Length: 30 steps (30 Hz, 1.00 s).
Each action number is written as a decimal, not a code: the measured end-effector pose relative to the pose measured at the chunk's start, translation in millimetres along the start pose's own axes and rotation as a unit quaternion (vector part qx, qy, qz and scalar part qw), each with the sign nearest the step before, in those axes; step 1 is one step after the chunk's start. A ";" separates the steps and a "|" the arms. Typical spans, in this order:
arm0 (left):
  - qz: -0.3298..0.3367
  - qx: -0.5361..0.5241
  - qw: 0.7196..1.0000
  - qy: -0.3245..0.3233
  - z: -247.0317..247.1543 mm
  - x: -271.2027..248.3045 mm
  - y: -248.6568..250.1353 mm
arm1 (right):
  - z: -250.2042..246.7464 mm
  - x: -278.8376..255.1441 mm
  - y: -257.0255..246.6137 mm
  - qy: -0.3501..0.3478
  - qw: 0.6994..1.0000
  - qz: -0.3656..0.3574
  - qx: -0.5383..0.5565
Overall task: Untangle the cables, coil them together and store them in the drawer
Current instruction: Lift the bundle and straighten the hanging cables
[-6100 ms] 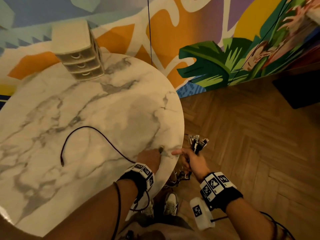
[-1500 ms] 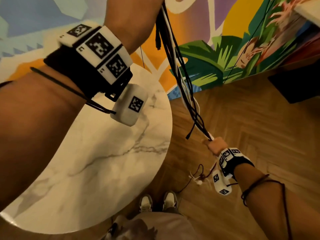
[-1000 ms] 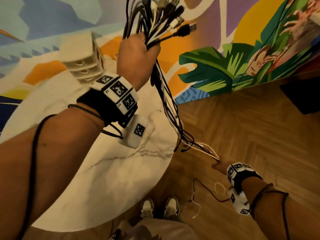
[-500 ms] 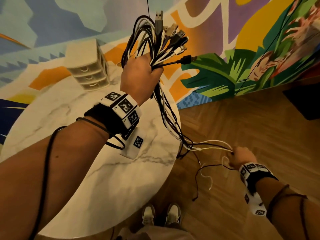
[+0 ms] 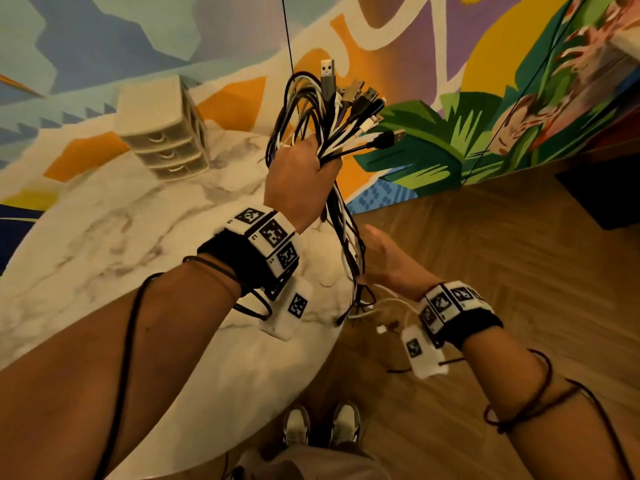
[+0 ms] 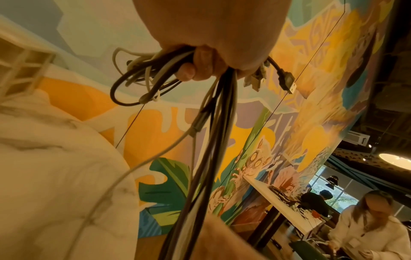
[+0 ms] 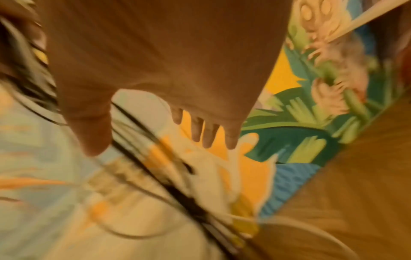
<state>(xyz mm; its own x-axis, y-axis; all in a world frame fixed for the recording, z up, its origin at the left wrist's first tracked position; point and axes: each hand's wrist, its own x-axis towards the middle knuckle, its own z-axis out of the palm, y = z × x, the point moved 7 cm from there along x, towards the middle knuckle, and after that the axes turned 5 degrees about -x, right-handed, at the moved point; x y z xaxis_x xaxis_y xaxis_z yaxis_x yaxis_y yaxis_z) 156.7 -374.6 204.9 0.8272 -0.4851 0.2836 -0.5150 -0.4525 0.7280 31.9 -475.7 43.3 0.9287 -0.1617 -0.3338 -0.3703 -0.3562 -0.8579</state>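
Observation:
My left hand [image 5: 301,178] is raised over the table edge and grips a thick bundle of black and white cables [image 5: 329,109], their plugs fanning out above the fist. In the left wrist view the fingers [image 6: 195,65] curl round the cable bundle [image 6: 213,123], which hangs straight down. The loose strands [image 5: 349,244] drop past the table rim. My right hand [image 5: 384,258] is just right of these strands, fingers [image 7: 206,133] straight and spread, holding nothing. A small cream drawer unit [image 5: 162,129] with three drawers, all closed, stands at the far side of the table.
The round marble table [image 5: 121,271] fills the left half of the head view. Cable ends [image 5: 381,317] dangle below the rim over the wooden floor [image 5: 502,271]. A painted mural wall [image 5: 450,98] runs behind. A person at a distant table [image 6: 367,228] shows in the left wrist view.
My right hand has let go of the lower cable ends and moved up toward the hanging strands, now spread flat. My left hand keeps the bundle and has lowered from high overhead.

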 end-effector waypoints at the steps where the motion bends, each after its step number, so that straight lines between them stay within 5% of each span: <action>1: 0.004 -0.007 1.000 -0.003 3.4 -2.8 1.3 | 9.0 4.8 -10.5 -0.017 1.000 -0.016 -0.003; 4: 0.005 -0.025 1.000 -0.006 7.2 -7.4 3.6 | 26.9 10.2 -15.7 -0.014 1.000 -0.013 -0.013; 8: 0.036 -0.034 0.999 -0.017 8.8 -14.7 4.2 | 14.9 7.5 19.6 0.088 0.994 0.047 -0.040; 14: 0.020 -0.051 0.998 -0.042 22.6 -22.7 -1.1 | -15.0 -6.4 33.7 0.062 0.977 0.109 -0.171; 20: 0.010 -0.086 0.994 -0.058 35.5 -30.2 8.6 | -9.9 -5.0 -63.8 0.052 0.997 -0.047 -0.012; 24: -0.013 -0.111 0.990 -0.088 38.4 -34.5 10.2 | -14.8 -1.9 -97.9 0.091 0.992 -0.085 -0.031; 30: -0.070 -0.093 0.992 -0.048 -11.3 -12.6 -14.2 | -38.8 -8.0 -33.0 0.143 0.987 0.041 -0.052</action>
<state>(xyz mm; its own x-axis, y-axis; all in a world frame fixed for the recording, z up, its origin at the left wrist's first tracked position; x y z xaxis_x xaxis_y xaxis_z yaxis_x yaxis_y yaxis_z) 156.1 -353.6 198.0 0.8580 -0.4999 0.1178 -0.3386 -0.3781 0.8616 35.9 -498.4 89.4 0.8578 -0.4416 -0.2631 -0.4575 -0.4223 -0.7825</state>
